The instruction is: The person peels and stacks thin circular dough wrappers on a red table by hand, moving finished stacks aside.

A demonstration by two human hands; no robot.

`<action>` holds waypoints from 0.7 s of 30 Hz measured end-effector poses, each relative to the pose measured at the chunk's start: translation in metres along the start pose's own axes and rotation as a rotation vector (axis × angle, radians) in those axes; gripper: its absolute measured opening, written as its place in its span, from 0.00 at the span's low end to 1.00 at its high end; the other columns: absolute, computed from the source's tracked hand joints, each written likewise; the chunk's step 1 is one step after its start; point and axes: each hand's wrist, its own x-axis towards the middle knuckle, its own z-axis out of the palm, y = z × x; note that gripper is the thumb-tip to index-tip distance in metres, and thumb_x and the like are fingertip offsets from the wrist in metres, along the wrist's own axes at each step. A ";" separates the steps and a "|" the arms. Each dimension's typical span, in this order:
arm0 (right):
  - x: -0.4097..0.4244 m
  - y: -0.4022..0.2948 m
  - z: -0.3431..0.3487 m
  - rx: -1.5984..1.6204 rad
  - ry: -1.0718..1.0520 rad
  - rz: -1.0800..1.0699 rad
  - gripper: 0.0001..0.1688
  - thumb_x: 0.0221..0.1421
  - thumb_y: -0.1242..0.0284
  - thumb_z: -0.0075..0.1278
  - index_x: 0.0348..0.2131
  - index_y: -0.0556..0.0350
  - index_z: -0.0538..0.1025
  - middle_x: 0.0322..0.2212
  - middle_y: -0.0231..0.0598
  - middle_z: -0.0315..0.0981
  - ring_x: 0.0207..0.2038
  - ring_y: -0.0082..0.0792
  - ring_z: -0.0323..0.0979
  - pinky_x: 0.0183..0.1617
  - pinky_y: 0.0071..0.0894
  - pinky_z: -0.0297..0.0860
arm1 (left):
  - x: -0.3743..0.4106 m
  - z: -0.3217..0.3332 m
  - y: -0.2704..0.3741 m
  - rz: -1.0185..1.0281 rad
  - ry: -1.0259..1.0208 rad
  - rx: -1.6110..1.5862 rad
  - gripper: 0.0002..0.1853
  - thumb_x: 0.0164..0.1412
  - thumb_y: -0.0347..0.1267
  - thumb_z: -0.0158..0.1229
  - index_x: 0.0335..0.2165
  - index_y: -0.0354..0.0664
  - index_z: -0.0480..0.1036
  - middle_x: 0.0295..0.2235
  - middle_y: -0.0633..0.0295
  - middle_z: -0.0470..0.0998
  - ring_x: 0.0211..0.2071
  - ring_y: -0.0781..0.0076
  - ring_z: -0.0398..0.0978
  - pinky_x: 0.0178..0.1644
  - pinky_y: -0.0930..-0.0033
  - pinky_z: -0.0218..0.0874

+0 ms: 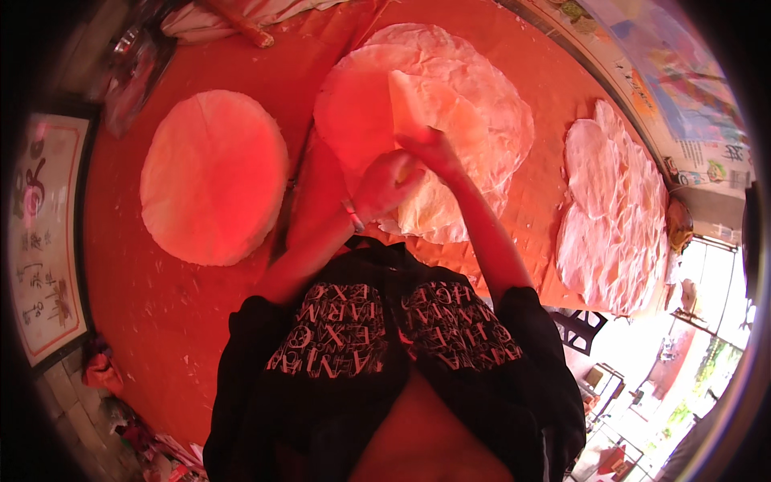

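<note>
Before me lies a pile of thin, round flatbread sheets (482,114), wrinkled and overlapping. A pale flap (406,99) of the top sheet stands folded along a straight edge that runs down to my hands. My right hand (437,155) reaches over the pile, its fingertips at the lower end of this flap and seemingly pinching it. Just below and to the left, my left hand (385,185) is curled above the sheets, with a band at its wrist. Its fingers are blurred, so whether they grip the sheet does not show. The two hands nearly touch.
A thick round stack of flatbreads (214,178) sits to the left. More wrinkled sheets (611,223) overlap at the table's right end. A wooden rolling pin (247,27) and cloth (199,21) lie at the far edge. A framed panel (48,241) borders the red tabletop (174,319).
</note>
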 end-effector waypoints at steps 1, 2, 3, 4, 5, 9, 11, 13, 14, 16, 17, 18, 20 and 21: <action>-0.009 0.009 -0.022 0.084 0.014 -0.016 0.17 0.49 0.65 0.50 0.32 0.63 0.74 0.24 0.34 0.72 0.26 0.21 0.69 0.28 0.20 0.66 | 0.003 0.005 0.002 -0.085 -0.050 -0.105 0.12 0.54 0.34 0.52 0.32 0.34 0.69 0.28 0.58 0.74 0.29 0.70 0.72 0.33 0.72 0.63; -0.019 0.003 -0.044 0.128 0.089 0.042 0.17 0.49 0.67 0.50 0.34 0.64 0.73 0.28 0.35 0.72 0.31 0.23 0.69 0.33 0.22 0.65 | 0.006 0.010 0.003 -0.175 -0.098 -0.208 0.11 0.55 0.33 0.52 0.33 0.34 0.69 0.29 0.61 0.73 0.31 0.73 0.71 0.35 0.73 0.63; -0.030 -0.006 -0.071 0.173 0.166 0.097 0.18 0.49 0.68 0.50 0.37 0.65 0.73 0.32 0.37 0.72 0.35 0.25 0.69 0.39 0.24 0.65 | 0.010 0.014 0.003 -0.264 -0.150 -0.310 0.11 0.55 0.33 0.51 0.33 0.34 0.69 0.29 0.65 0.73 0.32 0.77 0.70 0.36 0.75 0.62; -0.054 -0.010 -0.100 0.191 0.323 0.099 0.20 0.53 0.69 0.43 0.42 0.66 0.70 0.40 0.40 0.69 0.44 0.28 0.65 0.50 0.28 0.60 | 0.014 0.016 -0.012 -0.339 -0.159 -0.411 0.10 0.55 0.31 0.51 0.34 0.36 0.69 0.28 0.67 0.72 0.32 0.79 0.69 0.37 0.75 0.61; -0.079 -0.021 -0.135 0.206 0.440 0.074 0.18 0.52 0.69 0.43 0.40 0.65 0.70 0.38 0.39 0.68 0.42 0.28 0.65 0.48 0.28 0.60 | 0.016 0.018 -0.036 -0.397 -0.134 -0.480 0.09 0.55 0.31 0.51 0.33 0.36 0.69 0.27 0.67 0.71 0.30 0.80 0.69 0.35 0.76 0.62; -0.144 -0.086 -0.232 0.253 0.682 -0.099 0.14 0.51 0.69 0.44 0.34 0.62 0.69 0.32 0.38 0.66 0.36 0.29 0.63 0.41 0.30 0.59 | 0.030 0.003 -0.132 -0.654 0.022 -0.318 0.12 0.50 0.35 0.53 0.29 0.36 0.68 0.24 0.62 0.71 0.25 0.75 0.70 0.28 0.73 0.61; -0.160 -0.126 -0.257 0.207 0.758 -0.175 0.12 0.50 0.69 0.44 0.31 0.61 0.69 0.28 0.37 0.65 0.33 0.30 0.63 0.38 0.31 0.59 | 0.051 0.015 -0.180 -0.626 0.099 -0.154 0.15 0.47 0.37 0.55 0.26 0.34 0.68 0.21 0.59 0.71 0.23 0.72 0.71 0.25 0.70 0.61; -0.138 -0.133 -0.266 0.100 0.765 -0.198 0.10 0.49 0.69 0.44 0.28 0.59 0.69 0.25 0.37 0.63 0.30 0.30 0.62 0.35 0.32 0.59 | 0.072 0.022 -0.215 -0.458 0.221 -0.056 0.15 0.45 0.37 0.55 0.22 0.32 0.68 0.19 0.59 0.71 0.21 0.71 0.71 0.22 0.69 0.61; -0.119 -0.129 -0.267 0.029 0.755 -0.188 0.10 0.49 0.69 0.44 0.27 0.58 0.69 0.23 0.36 0.63 0.28 0.30 0.62 0.33 0.32 0.59 | 0.080 0.025 -0.221 -0.553 0.190 -0.101 0.16 0.45 0.37 0.55 0.20 0.32 0.68 0.18 0.58 0.72 0.21 0.69 0.71 0.22 0.67 0.61; -0.060 -0.087 -0.260 -0.210 0.668 -0.132 0.09 0.48 0.69 0.45 0.24 0.57 0.68 0.20 0.36 0.62 0.25 0.31 0.61 0.29 0.33 0.58 | 0.101 0.015 -0.200 -0.749 0.133 -0.163 0.18 0.44 0.38 0.56 0.15 0.32 0.67 0.16 0.56 0.72 0.20 0.66 0.72 0.22 0.65 0.61; -0.027 -0.066 -0.247 -0.326 0.620 -0.113 0.09 0.48 0.68 0.45 0.22 0.56 0.68 0.18 0.35 0.61 0.24 0.31 0.61 0.28 0.33 0.58 | 0.107 0.014 -0.195 -0.799 0.088 -0.094 0.18 0.43 0.38 0.56 0.14 0.32 0.67 0.15 0.55 0.72 0.20 0.64 0.72 0.23 0.64 0.61; 0.008 -0.035 -0.233 -0.487 0.528 -0.146 0.09 0.47 0.68 0.45 0.21 0.55 0.68 0.17 0.35 0.60 0.22 0.31 0.61 0.26 0.34 0.58 | 0.112 0.016 -0.192 -0.848 0.043 -0.024 0.18 0.43 0.38 0.57 0.13 0.33 0.67 0.14 0.54 0.72 0.20 0.63 0.72 0.25 0.63 0.62; 0.073 0.062 -0.214 -0.824 0.356 -0.310 0.10 0.47 0.68 0.45 0.18 0.54 0.68 0.13 0.34 0.59 0.19 0.32 0.60 0.23 0.34 0.58 | 0.127 0.036 -0.175 -0.732 -0.019 0.163 0.17 0.42 0.39 0.57 0.13 0.33 0.68 0.14 0.52 0.72 0.21 0.59 0.72 0.27 0.61 0.63; 0.088 0.134 -0.225 -0.895 0.356 -0.430 0.11 0.46 0.68 0.45 0.16 0.53 0.68 0.12 0.34 0.59 0.18 0.32 0.60 0.21 0.35 0.58 | 0.135 0.062 -0.154 -0.545 -0.050 0.257 0.17 0.41 0.39 0.57 0.14 0.33 0.69 0.14 0.52 0.72 0.21 0.58 0.72 0.28 0.60 0.63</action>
